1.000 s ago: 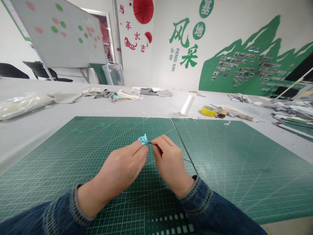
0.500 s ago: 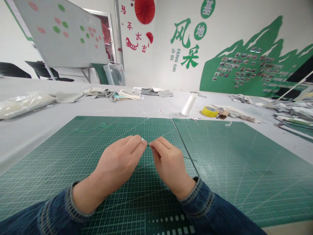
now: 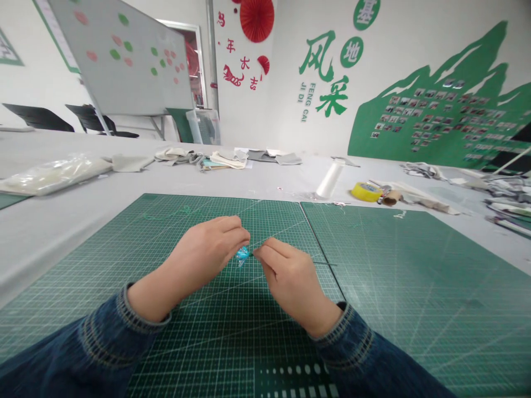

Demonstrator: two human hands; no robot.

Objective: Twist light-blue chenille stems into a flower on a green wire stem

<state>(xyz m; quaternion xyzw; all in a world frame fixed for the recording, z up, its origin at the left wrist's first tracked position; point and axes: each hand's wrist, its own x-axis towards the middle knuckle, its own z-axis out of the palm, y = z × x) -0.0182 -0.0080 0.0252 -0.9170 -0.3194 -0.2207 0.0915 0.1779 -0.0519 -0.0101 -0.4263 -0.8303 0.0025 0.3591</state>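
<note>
A small, shiny blue flower-like piece sits at the end of a thin dark stem, above the green cutting mat. My right hand pinches this stem close to the blue piece, and the stem's far end sticks out behind the hand to the right. My left hand is closed, its thumb and fingers pressed together just above and beside the blue piece. What sits between the left fingertips is hidden.
A second cutting mat adjoins on the right. Behind stand a white thread cone and a yellow tape roll. Fabric scraps lie along the back, a plastic-wrapped bundle at left. Green thread lies on the mat.
The blue piece, hidden behind my left fingers before, now shows below them. My left fingertips have shifted up off it. The right hand keeps its pinch. The view has turned slightly left.
</note>
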